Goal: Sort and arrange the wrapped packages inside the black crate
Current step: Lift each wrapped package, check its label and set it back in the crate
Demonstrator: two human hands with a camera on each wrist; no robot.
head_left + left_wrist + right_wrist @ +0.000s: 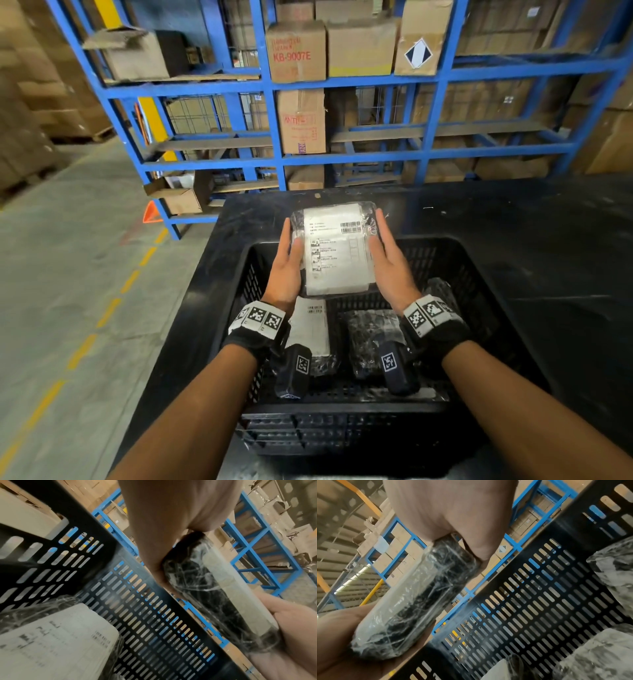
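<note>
A film-wrapped package [335,250] with a white printed label is held just above the far end of the black slotted crate [479,274]. My left hand [286,263] grips its left edge and my right hand [390,263] its right edge, each thumb lying on the label face. The left wrist view shows the package's dark edge [205,588] clamped between both hands, and the right wrist view shows the same package [412,601]. Inside the crate lie another labelled package [311,329], a black wrapped package [373,339] and a third package [442,291] by the right wall.
The crate stands on a black table [548,222] with bare surface to its right and behind it. Blue steel shelving [342,82] loaded with cardboard boxes rises beyond the table. Concrete floor [68,274] with yellow dashes runs along the left.
</note>
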